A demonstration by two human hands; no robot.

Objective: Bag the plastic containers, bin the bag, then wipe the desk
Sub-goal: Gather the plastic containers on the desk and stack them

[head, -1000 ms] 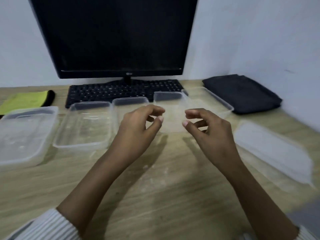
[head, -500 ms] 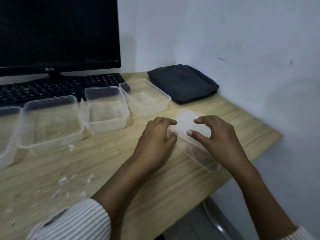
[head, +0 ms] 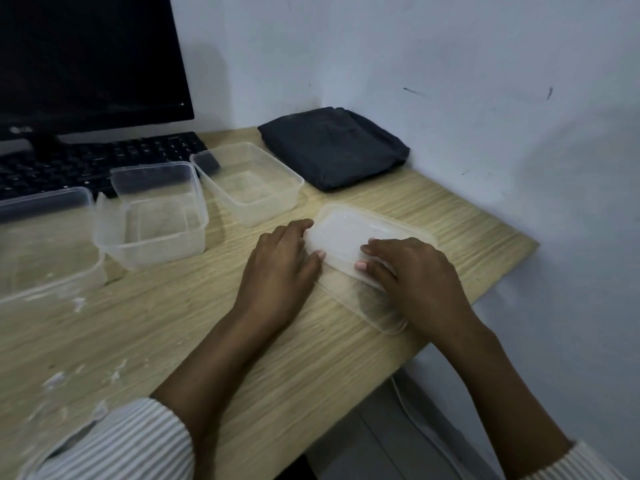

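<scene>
Both hands are laid on an upturned plastic container (head: 343, 237) near the desk's right edge: the left hand (head: 280, 268) curls round its near-left corner, the right hand (head: 412, 275) over its near end, thumbs pressed to the rim. Thin, clear plastic suggests something light, springy and slick, best taken by the stiffer rim. A flat lid (head: 367, 303) seems to lie beneath. Other open containers (head: 249, 183) stand beside, a folded dark cloth (head: 332, 150) behind.
</scene>
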